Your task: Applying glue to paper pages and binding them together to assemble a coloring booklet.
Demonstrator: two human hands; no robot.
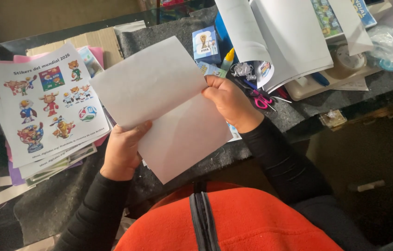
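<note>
A blank white sheet of paper (pixel 159 100) is held up over the dark grey table, with a fold line running across its middle. My left hand (pixel 123 149) grips its lower left edge, thumb on top. Fingers of my right hand (pixel 228 103) pinch its right edge at the fold. Both arms wear black sleeves.
A stack of printed sticker sheets (pixel 48 100) with cartoon figures lies at the left. Behind my right hand are pink-handled scissors (pixel 260 100), a small blue box (pixel 206 44), a glue bottle (pixel 228 59), open white pages (pixel 280 37) and a tape roll (pixel 347 60). My orange vest (pixel 233 218) fills the bottom.
</note>
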